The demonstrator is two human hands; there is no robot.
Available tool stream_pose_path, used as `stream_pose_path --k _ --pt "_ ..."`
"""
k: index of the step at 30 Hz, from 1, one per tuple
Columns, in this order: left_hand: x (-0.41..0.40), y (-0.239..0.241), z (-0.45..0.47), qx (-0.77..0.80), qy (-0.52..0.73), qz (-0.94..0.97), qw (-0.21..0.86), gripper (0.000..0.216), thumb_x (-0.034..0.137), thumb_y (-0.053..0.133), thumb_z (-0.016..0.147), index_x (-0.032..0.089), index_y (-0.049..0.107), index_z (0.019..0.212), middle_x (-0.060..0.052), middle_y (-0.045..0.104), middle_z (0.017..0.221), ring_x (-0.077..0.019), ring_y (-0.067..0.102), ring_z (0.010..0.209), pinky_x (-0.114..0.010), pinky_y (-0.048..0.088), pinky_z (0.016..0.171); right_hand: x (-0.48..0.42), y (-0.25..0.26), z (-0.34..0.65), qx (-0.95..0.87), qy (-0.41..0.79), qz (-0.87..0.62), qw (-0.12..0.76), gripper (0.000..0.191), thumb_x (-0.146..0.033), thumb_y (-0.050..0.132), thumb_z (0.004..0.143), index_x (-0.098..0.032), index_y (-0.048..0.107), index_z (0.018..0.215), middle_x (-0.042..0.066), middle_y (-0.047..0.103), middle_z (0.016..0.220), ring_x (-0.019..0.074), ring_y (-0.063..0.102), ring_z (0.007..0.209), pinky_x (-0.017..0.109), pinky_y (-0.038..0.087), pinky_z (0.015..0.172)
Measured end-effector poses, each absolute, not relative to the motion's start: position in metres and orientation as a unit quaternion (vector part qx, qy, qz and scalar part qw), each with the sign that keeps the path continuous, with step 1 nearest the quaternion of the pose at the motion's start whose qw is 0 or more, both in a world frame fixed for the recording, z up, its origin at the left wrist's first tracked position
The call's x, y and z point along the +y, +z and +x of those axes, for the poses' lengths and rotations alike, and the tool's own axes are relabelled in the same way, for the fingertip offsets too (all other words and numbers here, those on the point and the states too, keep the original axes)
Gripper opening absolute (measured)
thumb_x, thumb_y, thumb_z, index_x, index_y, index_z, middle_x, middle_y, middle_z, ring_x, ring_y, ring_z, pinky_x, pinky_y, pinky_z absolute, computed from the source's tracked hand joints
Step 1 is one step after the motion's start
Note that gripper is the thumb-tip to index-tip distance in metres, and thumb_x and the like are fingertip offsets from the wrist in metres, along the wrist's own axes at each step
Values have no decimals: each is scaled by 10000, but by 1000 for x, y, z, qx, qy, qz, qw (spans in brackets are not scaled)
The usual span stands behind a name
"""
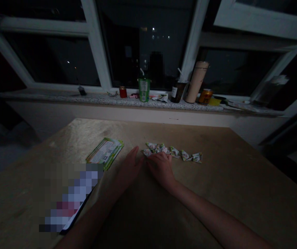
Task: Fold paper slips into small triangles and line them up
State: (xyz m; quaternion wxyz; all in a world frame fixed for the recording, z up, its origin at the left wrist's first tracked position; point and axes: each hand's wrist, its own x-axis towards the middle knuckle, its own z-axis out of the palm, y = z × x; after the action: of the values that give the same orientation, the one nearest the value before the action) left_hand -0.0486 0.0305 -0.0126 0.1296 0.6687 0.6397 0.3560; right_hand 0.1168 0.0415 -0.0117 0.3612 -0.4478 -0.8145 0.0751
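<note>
While my right hand [162, 168] curls at the wrapped packets [174, 151] — whether pinching, I can't tell — my left hand [129, 164] lies outstretched beside them.

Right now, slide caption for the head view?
Left hand and right hand by a row of small packets on the table, printed cards at left.

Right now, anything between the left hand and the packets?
Nothing visible between the left hand and the left end of the packets. The right hand partly hides some of them; too dim to confirm contact.
</note>
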Motion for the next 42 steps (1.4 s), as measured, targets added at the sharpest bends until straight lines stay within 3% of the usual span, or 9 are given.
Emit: stream_pose_path --k 17,23,29,33,42 --pt "20 12 -80 652 208 728 41 393 237 478 871 105 531 1238 -192 524 1320 -293 472 1243 -405 340 1039 45 -13 93 -843 78 -402 349 153 -228 581 875 -246 679 991 23 702 1022 217 546 983 376 291 853" --pt "12 20 -112 644 159 748 27 407 279 542 838 166 552 1228 -144 553 1307 -298 506 1204 -418 349 1022 47 -18 86 -857 78 -378 340 173 -219 587 858 -234 688 998 33 696 1033 226 546 1001 379 343 867" --pt "7 20 -151 676 133 724 6 513 338 547 808 109 533 1267 -210 490 1353 -372 424 1265 -506 295 1042 47 -17 77 -880 86 -329 332 207 -190 548 865 -188 678 1026 61 687 1051 206 566 980 346 411 897" --pt "3 25 -172 699 91 709 -3 541 335 457 856 82 471 1334 -196 447 1397 -314 418 1287 -431 324 1049 50 -19 63 -902 106 -276 315 252 -193 495 891 -179 652 1088 71 664 1120 192 572 1037 320 430 935" --pt "-5 28 -189 730 32 682 37 530 275 373 905 79 374 1397 -157 298 1493 -268 285 1367 -415 298 1078 60 -20 24 -923 124 -226 287 409 -202 506 878 -167 519 1285 98 524 1347 220 472 1239 391 384 1044"
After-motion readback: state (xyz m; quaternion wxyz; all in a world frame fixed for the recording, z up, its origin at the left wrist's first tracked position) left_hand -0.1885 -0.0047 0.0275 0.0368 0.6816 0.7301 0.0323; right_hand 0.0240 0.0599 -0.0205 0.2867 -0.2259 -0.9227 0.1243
